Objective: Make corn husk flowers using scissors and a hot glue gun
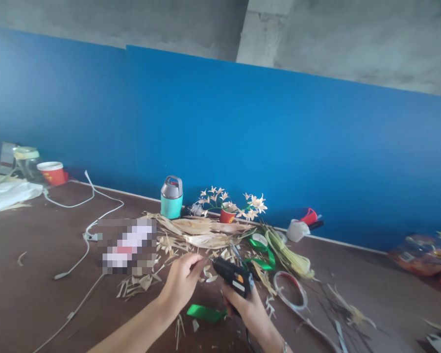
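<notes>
My right hand (242, 301) is wrapped round a black glue gun (232, 275), its nozzle pointing left and away from me. Just left of the nozzle, my left hand (185, 274) has its fingertips pinched together; whatever they hold is too small to make out. Cut scraps of dried corn husk (141, 284) are strewn about both hands. Below them lies a piece of green ribbon (206, 313). Behind the hands are larger dried husks (202, 230) and a red cup (228, 214) with pale husk flowers on green stems.
A turquoise flask (171, 198) stands near the blue partition (220, 127). To the right lie a green ribbon roll (260, 250), a bundle of pale green stalks (288, 255) and a clear tape ring (290, 290). White cables (90, 220) and a red bucket (53, 173) are at left.
</notes>
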A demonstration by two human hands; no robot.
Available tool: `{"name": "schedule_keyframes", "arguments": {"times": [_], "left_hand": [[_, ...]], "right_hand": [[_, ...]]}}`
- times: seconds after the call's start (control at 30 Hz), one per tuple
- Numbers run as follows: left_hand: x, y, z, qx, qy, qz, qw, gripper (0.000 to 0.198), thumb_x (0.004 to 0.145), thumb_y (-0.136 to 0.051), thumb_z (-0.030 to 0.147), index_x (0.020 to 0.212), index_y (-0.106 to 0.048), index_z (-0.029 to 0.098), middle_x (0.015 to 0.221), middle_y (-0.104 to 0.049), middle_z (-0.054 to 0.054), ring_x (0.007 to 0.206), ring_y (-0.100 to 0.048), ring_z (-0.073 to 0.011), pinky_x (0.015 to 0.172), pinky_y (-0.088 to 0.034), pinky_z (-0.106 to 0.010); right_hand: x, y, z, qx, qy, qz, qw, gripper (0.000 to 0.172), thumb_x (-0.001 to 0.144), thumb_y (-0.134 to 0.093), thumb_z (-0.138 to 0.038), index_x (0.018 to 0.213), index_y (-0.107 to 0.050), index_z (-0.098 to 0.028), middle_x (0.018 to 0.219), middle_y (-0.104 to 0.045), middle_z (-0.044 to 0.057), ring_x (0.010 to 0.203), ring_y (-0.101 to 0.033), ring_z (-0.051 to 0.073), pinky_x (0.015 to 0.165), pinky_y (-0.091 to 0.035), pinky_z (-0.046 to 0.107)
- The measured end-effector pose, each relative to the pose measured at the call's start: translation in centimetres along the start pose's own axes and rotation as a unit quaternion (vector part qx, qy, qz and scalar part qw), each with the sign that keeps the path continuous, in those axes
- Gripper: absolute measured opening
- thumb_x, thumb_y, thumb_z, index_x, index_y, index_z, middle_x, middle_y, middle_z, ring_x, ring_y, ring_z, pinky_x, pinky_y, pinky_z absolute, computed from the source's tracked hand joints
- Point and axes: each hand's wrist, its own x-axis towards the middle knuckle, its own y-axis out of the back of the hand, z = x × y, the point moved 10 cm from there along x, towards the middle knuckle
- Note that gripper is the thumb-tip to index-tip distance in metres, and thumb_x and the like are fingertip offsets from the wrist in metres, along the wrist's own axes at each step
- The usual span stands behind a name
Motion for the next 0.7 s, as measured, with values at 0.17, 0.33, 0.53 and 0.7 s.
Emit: {"name": "schedule_keyframes", "arguments": {"times": [0.17, 0.33, 0.53, 0.7], "left_hand": [[-0.10, -0.05, 0.24, 0.007, 0.002, -0.006, 1.000, 0.038, 0.086, -0.041, 0.036, 0.056, -0.055, 0.017, 0.056, -0.057, 0.000, 0.057, -0.056, -0.0147, 0.058, -0.038, -0.022], [-0.09, 0.03, 0.42, 0.029, 0.000, -0.008, 1.000, 0.035, 0.085, -0.042, 0.032, 0.057, -0.055, 0.018, 0.058, -0.058, 0.000, 0.058, -0.057, -0.0148, 0.059, -0.039, -0.022], [-0.05, 0.02, 0.32, 0.057, -0.025, -0.004, 0.998, 0.032, 0.086, -0.042, 0.027, 0.060, -0.058, 0.018, 0.060, -0.060, -0.001, 0.060, -0.057, -0.0149, 0.061, -0.040, -0.023], [-0.18, 0.09, 0.22, 0.076, -0.040, 0.007, 0.996, 0.030, 0.085, -0.044, 0.025, 0.061, -0.060, 0.018, 0.062, -0.060, -0.002, 0.063, -0.058, -0.0155, 0.062, -0.040, -0.023]], "right_hand": [[0.00, 0.12, 0.07, 0.006, -0.005, 0.007, 1.000, 0.040, 0.065, -0.068, -0.051, 0.056, -0.053, -0.015, 0.044, -0.048, -0.003, 0.037, -0.041, 0.007, 0.038, -0.034, 0.019], [0.07, 0.13, 0.39, 0.006, -0.005, -0.001, 1.000, 0.042, 0.065, -0.067, -0.054, 0.057, -0.054, -0.014, 0.044, -0.048, -0.003, 0.037, -0.041, 0.007, 0.038, -0.034, 0.019], [0.01, -0.06, 0.11, -0.010, 0.002, -0.005, 1.000, 0.041, 0.068, -0.065, -0.052, 0.056, -0.053, -0.015, 0.042, -0.046, -0.004, 0.037, -0.040, 0.007, 0.038, -0.034, 0.019], [-0.08, -0.04, -0.01, -0.006, 0.005, -0.005, 1.000, 0.040, 0.068, -0.066, -0.050, 0.058, -0.053, -0.014, 0.044, -0.047, -0.003, 0.038, -0.040, 0.007, 0.039, -0.033, 0.019]]}}
